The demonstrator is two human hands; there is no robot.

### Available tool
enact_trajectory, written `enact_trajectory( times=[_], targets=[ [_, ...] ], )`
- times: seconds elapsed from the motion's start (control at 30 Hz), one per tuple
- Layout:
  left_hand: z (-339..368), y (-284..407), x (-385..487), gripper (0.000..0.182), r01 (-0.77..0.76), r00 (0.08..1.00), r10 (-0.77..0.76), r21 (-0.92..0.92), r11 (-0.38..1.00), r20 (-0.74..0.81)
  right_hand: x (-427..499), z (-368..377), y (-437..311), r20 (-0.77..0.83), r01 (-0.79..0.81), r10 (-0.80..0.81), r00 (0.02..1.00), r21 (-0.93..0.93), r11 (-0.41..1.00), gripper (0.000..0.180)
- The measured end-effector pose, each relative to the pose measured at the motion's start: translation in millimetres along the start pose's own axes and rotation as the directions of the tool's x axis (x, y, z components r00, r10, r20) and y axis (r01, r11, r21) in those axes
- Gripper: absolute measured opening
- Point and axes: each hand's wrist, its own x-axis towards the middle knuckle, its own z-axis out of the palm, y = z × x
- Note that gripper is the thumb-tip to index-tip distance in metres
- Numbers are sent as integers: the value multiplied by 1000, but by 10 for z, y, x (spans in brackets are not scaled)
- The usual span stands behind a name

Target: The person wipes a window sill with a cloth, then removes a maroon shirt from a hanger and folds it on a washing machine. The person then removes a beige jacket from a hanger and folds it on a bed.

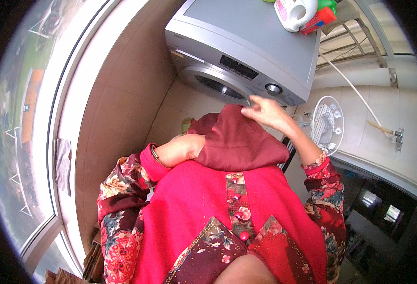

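A bundle of dark red cloth lies against the front of my body, below the washing machine. My left hand is at the cloth's left side, its fingers hidden in or behind the fabric, so its grip does not show. Over the top right of the cloth is my right hand, thumb and forefinger apart; whether it touches the cloth is unclear. Just beyond that hand is the round door of a grey front-loading washing machine, which looks closed.
White and red bottles stand on the machine's top. A white round basket holding grey cloth is at the right, near a wall tap. Grey cloth lies on the left window sill.
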Motion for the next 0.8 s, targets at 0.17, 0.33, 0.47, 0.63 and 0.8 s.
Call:
enact_trajectory(
  times=[0.17, 0.33, 0.47, 0.63, 0.8],
  targets=[
    [-20, -16, 75, 51, -16, 1000, 16, -25, 1000, -13, -30, -89, -270, 110, 401, -489, 866, 432, 808, 56],
    [-5, 39, 194, 49, -79, 996, 78, -24, 997, -50, -21, 233, -184, 195, 507, -670, 716, 515, 692, 50],
    [-99, 150, 266, 49, -151, 983, 149, -4, 989, -108, 34, 302, -225, 218, 389, -655, 723, 655, 648, 42],
    [-402, 369, 235, 48, -150, 970, 155, 42, 988, -185, -190, 191, -90, 327, -271, -496, 805, 945, 183, 41],
    [-747, 692, 94, 46, 79, 972, -74, 15, 997, -225, -193, 401, 118, 285, -414, -490, 824, 893, -178, 45]
  ],
)
